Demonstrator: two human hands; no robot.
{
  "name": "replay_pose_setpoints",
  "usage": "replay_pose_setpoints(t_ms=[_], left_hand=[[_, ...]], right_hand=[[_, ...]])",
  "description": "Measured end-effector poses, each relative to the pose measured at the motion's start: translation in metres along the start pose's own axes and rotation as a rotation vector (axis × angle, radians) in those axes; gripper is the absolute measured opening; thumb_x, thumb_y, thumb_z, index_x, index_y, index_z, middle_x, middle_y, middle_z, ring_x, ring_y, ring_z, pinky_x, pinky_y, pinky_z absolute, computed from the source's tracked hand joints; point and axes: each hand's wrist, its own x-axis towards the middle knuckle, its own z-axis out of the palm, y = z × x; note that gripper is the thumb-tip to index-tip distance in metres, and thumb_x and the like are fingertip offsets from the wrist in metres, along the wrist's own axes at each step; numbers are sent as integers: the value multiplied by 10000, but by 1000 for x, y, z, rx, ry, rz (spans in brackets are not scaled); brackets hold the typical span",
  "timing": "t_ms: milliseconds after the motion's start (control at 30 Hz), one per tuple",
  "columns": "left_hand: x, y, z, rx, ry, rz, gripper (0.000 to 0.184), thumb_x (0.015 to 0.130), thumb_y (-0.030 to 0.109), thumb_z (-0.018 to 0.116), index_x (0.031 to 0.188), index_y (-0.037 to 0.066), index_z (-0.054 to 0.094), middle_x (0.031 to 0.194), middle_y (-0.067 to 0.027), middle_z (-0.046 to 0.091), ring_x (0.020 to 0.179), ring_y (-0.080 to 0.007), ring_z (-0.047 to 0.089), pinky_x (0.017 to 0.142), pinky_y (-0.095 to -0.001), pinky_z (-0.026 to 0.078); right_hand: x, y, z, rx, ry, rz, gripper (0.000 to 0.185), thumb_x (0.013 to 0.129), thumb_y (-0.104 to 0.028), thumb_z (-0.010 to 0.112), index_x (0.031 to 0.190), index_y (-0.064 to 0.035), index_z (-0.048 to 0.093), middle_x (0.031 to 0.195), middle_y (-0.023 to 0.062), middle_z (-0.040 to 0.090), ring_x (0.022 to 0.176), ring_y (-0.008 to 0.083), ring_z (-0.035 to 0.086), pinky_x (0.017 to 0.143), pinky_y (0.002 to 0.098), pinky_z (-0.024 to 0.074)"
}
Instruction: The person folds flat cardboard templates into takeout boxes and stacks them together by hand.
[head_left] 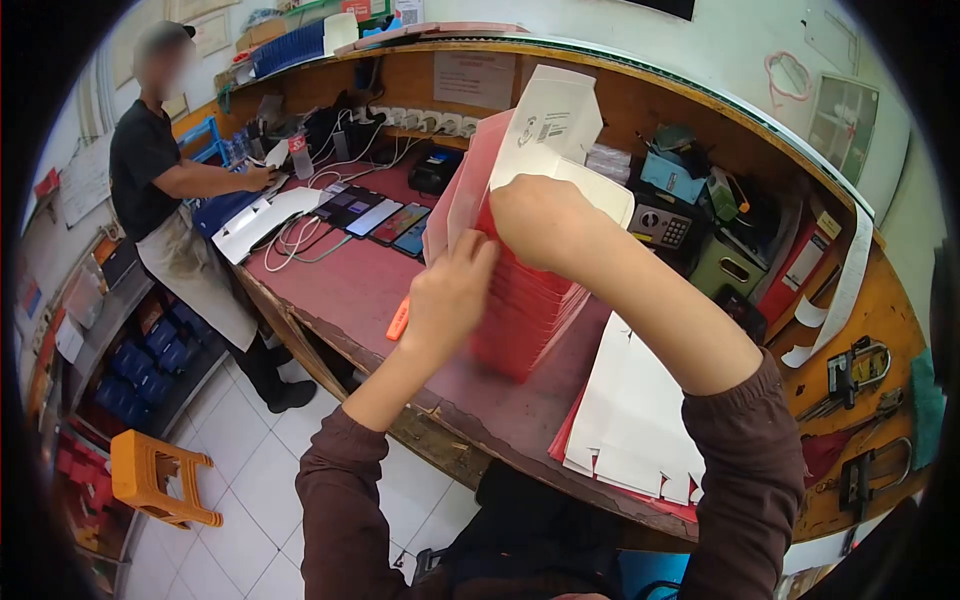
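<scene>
A tall stack of red cardboard boxes [515,325] stands on the red tabletop in front of me, with an open white-lined box [555,115] at its top. My right hand [545,222] is closed at the upper edge of the stack, its fingers mostly turned away from view. Lower and to the left, my left hand [450,295] has its fingers bent together against the side of the red boxes; what they hold, if anything, is hidden. Flat white card sheets [635,415] with red undersides lie to the right of the stack.
Several phones [375,217] with white cables lie at the left, near an orange cutter [398,318]. A co-worker [170,170] stands at the far left. A small safe [662,226], padlocks [862,480] and a red binder [800,265] sit right. An orange stool [165,478] is on the floor.
</scene>
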Motion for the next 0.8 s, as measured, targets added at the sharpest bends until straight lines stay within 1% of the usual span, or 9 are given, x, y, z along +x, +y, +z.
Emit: replay_pose_setpoints(t_ms=[67,133,267,433,600,700,733,767,800], left_hand=[[0,1,0,13,-26,-21,174,723,43,458,890,93,471,908,-38,488,655,-222,581,467,-318,473],[1,1,-1,34,-43,-38,166,724,39,460,882,89,469,909,-42,489,621,-230,584,455,-321,472],[-1,2,2,-7,-14,-27,168,723,32,464,886,73,461,913,-61,492,584,-252,585,443,-332,475],[1,5,1,-45,-20,-39,165,721,29,467,882,62,451,908,-77,491,593,-263,585,448,-336,481],[-1,7,-2,54,-70,-64,155,710,38,486,860,65,455,874,-83,493,546,-243,583,434,-329,481],[-4,4,1,46,-4,-45,167,706,46,492,868,70,461,863,-81,496,525,-228,581,429,-325,479],[-5,3,3,35,28,-32,169,706,47,492,871,70,464,862,-80,496,522,-226,580,427,-324,477],[-5,1,6,39,55,-15,184,705,46,493,885,73,471,865,-79,496,546,-232,586,428,-322,477],[-5,1,4,-10,66,-2,195,710,54,488,903,74,470,880,-85,497,698,-256,601,454,-304,491]], right_hand=[[5,3,2,-16,32,-7,144,652,-75,602,754,26,616,768,183,620,764,311,608,651,379,495],[7,4,-11,-103,-144,-76,156,650,-69,595,775,23,616,788,180,623,777,304,609,663,374,492],[7,9,-15,-91,-190,-73,163,639,-57,588,778,23,618,799,185,623,776,305,609,672,372,490],[17,7,-7,-169,-208,-105,194,615,-117,640,754,17,624,786,190,622,768,308,609,676,373,489],[14,14,-19,-157,-297,-118,269,617,-179,690,759,39,624,799,199,621,781,317,607,699,372,483],[15,19,-14,-128,-220,-147,327,622,-224,709,794,43,629,812,203,620,797,313,607,722,366,476],[15,17,-16,-173,-250,-156,341,625,-233,711,809,42,631,821,204,619,807,311,606,737,362,472],[16,14,-18,-217,-283,-155,354,629,-242,713,824,42,633,830,206,619,817,309,605,752,357,468],[16,11,-21,-221,-298,-167,367,643,-240,708,858,47,629,849,211,617,829,306,605,771,352,465]])
